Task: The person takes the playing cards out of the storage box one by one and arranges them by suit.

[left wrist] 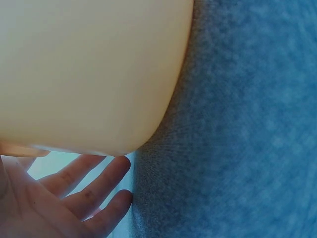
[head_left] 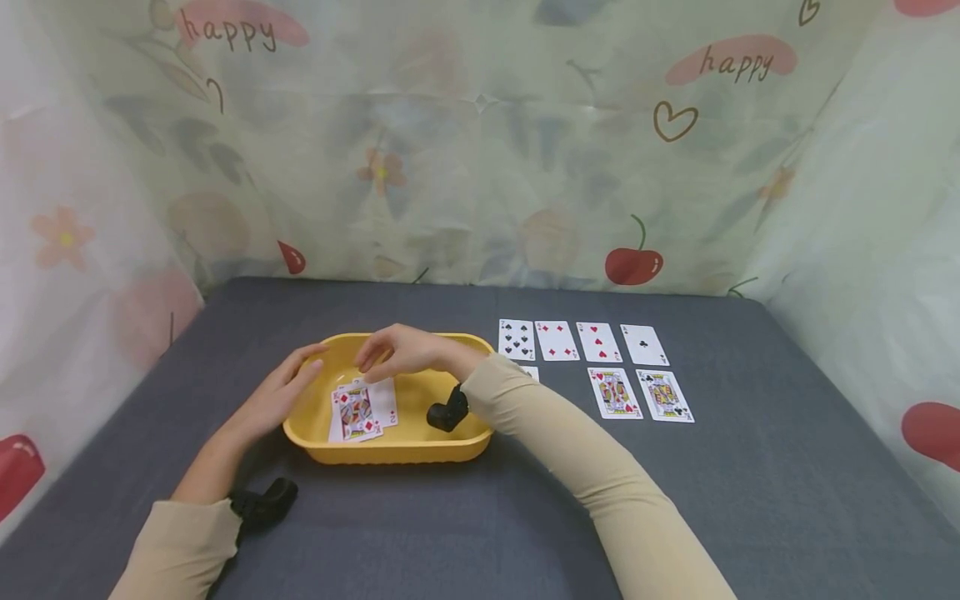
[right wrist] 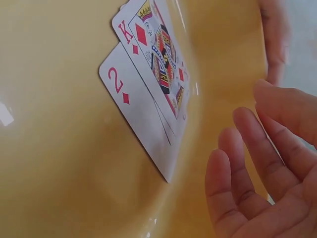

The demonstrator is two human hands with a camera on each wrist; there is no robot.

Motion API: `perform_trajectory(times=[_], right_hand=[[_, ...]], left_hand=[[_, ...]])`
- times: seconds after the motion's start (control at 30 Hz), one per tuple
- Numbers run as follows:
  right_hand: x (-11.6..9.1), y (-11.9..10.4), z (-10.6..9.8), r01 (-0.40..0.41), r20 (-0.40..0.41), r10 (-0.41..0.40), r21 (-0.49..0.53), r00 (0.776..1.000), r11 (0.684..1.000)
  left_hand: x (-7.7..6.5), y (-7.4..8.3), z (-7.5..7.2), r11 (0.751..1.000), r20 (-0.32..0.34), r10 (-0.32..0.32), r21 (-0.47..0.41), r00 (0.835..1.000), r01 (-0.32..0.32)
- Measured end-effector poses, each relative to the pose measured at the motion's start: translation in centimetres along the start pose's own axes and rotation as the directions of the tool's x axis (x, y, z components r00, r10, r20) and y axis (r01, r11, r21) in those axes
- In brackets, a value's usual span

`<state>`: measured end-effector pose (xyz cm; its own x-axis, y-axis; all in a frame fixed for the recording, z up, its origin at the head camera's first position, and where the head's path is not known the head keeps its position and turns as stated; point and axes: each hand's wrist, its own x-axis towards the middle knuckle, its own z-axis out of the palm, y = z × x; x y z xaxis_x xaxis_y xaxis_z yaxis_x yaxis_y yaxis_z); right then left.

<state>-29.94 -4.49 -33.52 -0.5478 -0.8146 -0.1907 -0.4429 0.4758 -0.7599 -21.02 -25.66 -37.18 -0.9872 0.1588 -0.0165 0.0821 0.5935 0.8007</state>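
Note:
A yellow plastic tub (head_left: 397,452) stands on the dark cloth. Inside lie several playing cards, with a king of diamonds (head_left: 356,412) on top and a two of diamonds (right wrist: 130,111) partly under it. My left hand (head_left: 281,392) is at the tub's left end, fingertips right at the outer wall; the left wrist view shows its fingers (left wrist: 94,198) spread loosely below the curved side. Over the tub, near its far side, hovers my right hand (head_left: 408,350). Its fingers (right wrist: 242,178) are relaxed and apart from the cards, with nothing in them.
Face-up cards lie in two rows right of the tub. The back row includes a four of diamonds (head_left: 557,341) and a three of hearts (head_left: 599,342); a king of hearts (head_left: 615,393) lies in front. My right sleeve partly covers another card (head_left: 531,372). Printed curtains (head_left: 480,167) surround the table.

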Motion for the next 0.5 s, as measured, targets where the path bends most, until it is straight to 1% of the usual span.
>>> perform_trajectory(times=[0.37,0.5], right_hand=[[1.5,0.4,1.0,-0.006,0.061,0.007,-0.016,0.998,1.0],[1.9,0.7,1.3,-0.006,0.076,0.01,-0.054,0.997,0.999]], left_hand=[[-0.2,0.1,-0.1,1.0,0.009,-0.012,0.005,1.0,0.012],[-0.1,0.0,-0.1,1.0,0.006,-0.012,0.007,1.0,0.012]])
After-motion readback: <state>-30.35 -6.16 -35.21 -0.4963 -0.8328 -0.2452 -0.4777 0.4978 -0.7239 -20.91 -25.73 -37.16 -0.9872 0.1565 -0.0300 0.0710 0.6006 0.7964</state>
